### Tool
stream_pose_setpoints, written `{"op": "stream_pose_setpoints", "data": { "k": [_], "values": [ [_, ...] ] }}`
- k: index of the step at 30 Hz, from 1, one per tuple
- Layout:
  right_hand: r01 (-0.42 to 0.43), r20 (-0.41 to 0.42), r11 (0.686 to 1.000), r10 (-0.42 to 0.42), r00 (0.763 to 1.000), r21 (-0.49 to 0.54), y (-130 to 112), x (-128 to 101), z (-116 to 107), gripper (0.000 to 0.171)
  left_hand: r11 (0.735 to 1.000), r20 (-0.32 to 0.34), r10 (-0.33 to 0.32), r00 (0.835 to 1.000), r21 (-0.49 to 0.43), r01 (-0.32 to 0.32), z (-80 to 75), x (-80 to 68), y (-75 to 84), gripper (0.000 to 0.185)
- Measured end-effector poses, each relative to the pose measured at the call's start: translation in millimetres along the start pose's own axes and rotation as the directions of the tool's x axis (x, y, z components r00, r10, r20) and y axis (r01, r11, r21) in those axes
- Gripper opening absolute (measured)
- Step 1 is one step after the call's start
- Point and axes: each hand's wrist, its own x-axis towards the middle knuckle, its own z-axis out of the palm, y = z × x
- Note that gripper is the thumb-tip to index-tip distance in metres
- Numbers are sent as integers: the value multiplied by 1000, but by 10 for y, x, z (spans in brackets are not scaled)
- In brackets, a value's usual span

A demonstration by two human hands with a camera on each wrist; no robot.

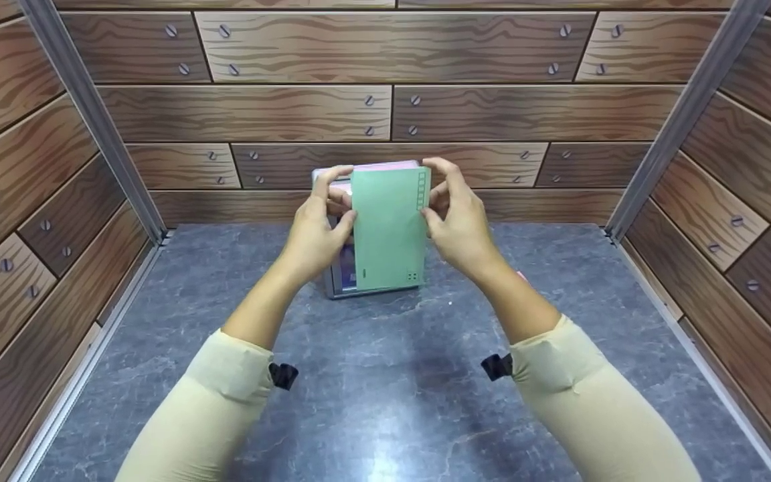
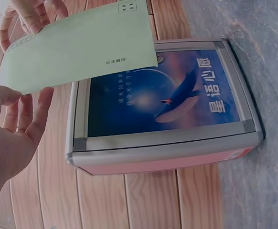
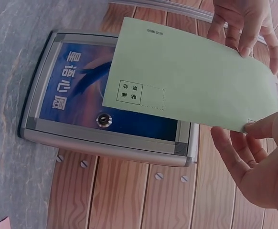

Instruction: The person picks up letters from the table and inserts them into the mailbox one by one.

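Both hands hold a light green envelope (image 1: 391, 231) upright in front of a box. My left hand (image 1: 318, 224) pinches its left edge near the top between thumb and fingers. On the opposite edge, my right hand (image 1: 456, 221) pinches it in the same way. Behind the envelope stands the box (image 2: 167, 95), with a silver frame, pink sides and a blue front picture of a whale with white characters. A round keyhole lock (image 3: 104, 119) shows on its front in the right wrist view. In the head view the envelope hides most of the box.
The box stands on a grey marbled tabletop (image 1: 385, 375) close to the back wooden-plank wall (image 1: 318, 114). Plank walls also rise at left and right, with metal corner posts. A small pink piece (image 3: 1, 223) lies on the table, mostly behind the right forearm in the head view.
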Motion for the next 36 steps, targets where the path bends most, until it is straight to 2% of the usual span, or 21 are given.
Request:
{"op": "stream_pose_setpoints", "data": {
  "k": [6,11,16,23,29,36],
  "values": [
    [7,-17,1000,-7,1000,-5,-38,70,-16,71,1000,-5,4,1000,-14,-4,-30,64,35,66],
    [33,-40,999,-32,999,13,-42,135,-24,69,999,-48,32,998,19,-31,-58,131,85,65],
    [41,-64,999,-39,997,34,-83,177,-52,69,998,-53,47,998,47,-44,-78,178,138,63],
    [83,-94,996,-79,992,34,-145,242,-73,68,998,-89,55,995,14,-54,-75,219,188,61],
    [169,-166,985,-164,972,17,-185,262,-98,66,995,-144,98,985,21,-96,-67,246,266,59],
    [253,-215,967,-247,945,2,-251,285,-150,64,991,-167,132,977,24,-130,-99,269,366,57]
  ]
}}
